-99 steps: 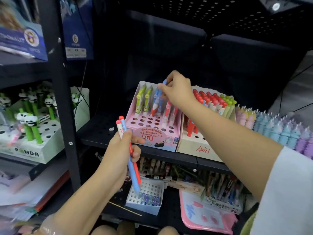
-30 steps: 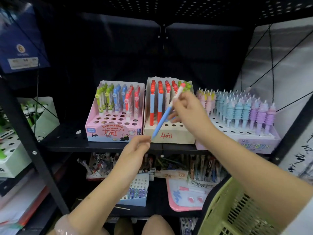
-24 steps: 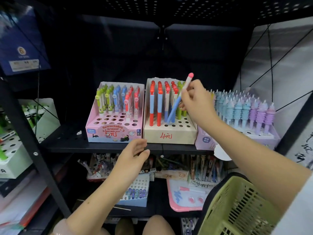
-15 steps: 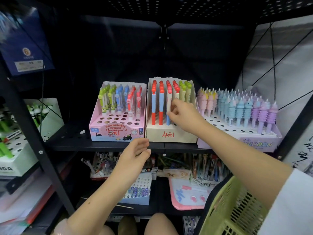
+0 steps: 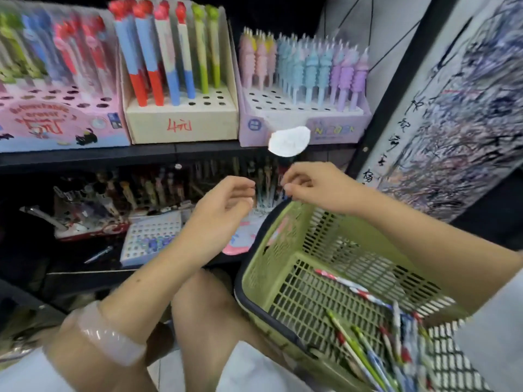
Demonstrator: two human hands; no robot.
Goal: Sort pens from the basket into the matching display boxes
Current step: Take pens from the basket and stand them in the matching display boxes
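A green mesh basket rests on my lap at the lower right, with several pens lying in its near corner. My right hand hovers above the basket's far rim, fingers loosely curled and holding nothing. Just left of it, my left hand hangs relaxed and holds nothing. On the shelf above stand a pink display box, a cream display box marked in red, holding red, blue and green pens, and a lilac display box of pastel pens.
A lower shelf behind my hands holds more pen boxes, a white perforated tray and a loose pen. A black shelf post and a patterned wall panel stand at the right. A white tag hangs from the lilac box.
My right hand left the pen standing in the cream box and dropped to the basket's rim, empty. The view tilted down and closer, bringing the basket and its pens into sight.
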